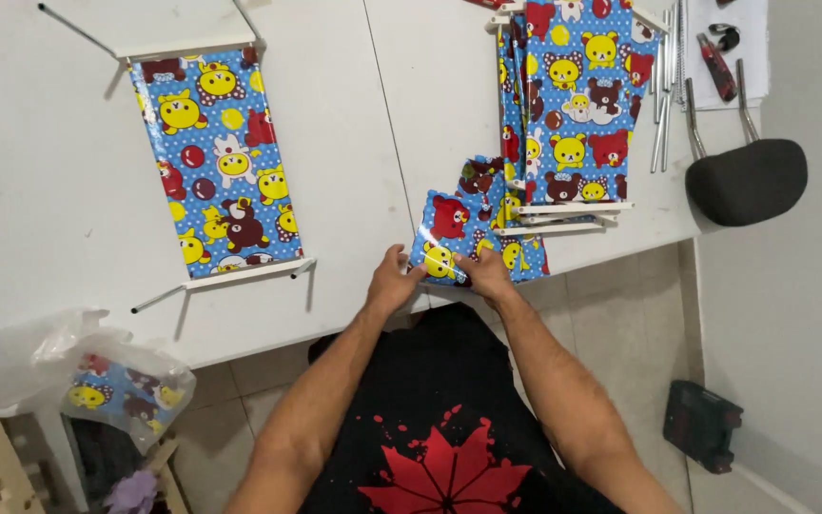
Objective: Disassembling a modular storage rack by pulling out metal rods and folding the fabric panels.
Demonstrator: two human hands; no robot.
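While left hand [392,284] pinches folded printed sheet [444,246] edge, right hand [489,274] fingers grip same sheet beside it.

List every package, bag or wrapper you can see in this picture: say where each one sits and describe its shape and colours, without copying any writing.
Clear plastic bag: lower left, below the table edge; crumpled, translucent white, with blue cartoon-print fabric inside.
Glossy folded piece: at the table's front edge, held by the left hand and right hand; roughly square, blue with red and yellow bears, seemingly in a shiny clear wrapper.
No labels, signs or screens are visible.
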